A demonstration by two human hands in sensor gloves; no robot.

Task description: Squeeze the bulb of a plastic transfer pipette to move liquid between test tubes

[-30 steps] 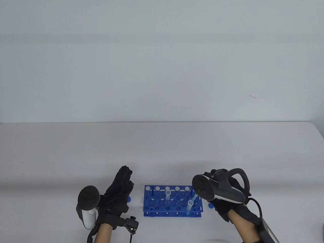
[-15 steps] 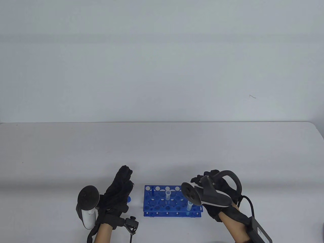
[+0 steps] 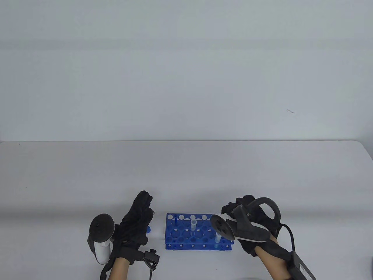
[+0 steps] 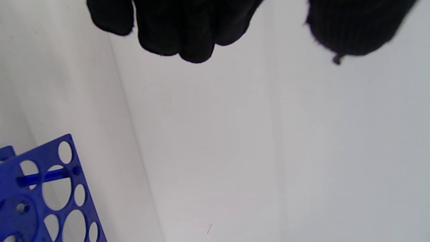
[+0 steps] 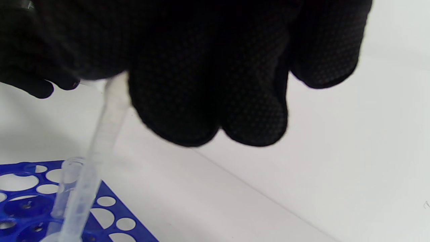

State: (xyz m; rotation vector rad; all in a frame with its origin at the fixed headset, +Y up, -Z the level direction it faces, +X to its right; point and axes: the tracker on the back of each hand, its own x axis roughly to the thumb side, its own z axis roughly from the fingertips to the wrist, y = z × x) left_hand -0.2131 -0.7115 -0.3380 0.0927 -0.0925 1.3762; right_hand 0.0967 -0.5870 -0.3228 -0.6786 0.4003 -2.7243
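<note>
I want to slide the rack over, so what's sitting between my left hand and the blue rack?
In the table view, a small blue cap-like piece lies on the table between the left hand and the rack; the rest is bare tabletop.

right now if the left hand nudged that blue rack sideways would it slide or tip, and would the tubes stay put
The blue rack would probably slide rather than tip: it sits low and wide on the smooth table. It looks light, being thin plastic full of holes. The two test tubes stand upright in holes, so they would likely rattle but stay.
</note>
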